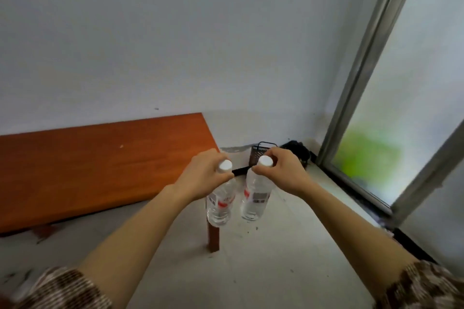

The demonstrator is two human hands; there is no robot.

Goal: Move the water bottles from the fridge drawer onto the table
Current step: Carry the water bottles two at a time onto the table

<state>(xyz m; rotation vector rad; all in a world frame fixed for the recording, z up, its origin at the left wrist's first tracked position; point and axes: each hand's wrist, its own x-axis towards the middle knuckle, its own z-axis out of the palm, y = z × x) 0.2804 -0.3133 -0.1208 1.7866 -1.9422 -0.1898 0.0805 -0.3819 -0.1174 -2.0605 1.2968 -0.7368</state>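
- Left hand (200, 178) grips the neck of one clear water bottle (221, 204), in the air by the wooden table (95, 165) corner.
- Right hand (283, 170) pinches a second water bottle (256, 195) beside it, above the floor (288, 246).

A plain pale wall (175, 32) fills the far side. The floor (263, 258) is light grey with small dark specks on it. On the right is a big window (411, 98) with a grey metal frame (366, 63). The glass is foggy, and a blurry green patch (366, 155) shows through it. In the far corner, on the floor, stands a small black basket (257, 155) with little holes. Just right of it lies a dark lump (298, 148), too blurry to tell what it is.
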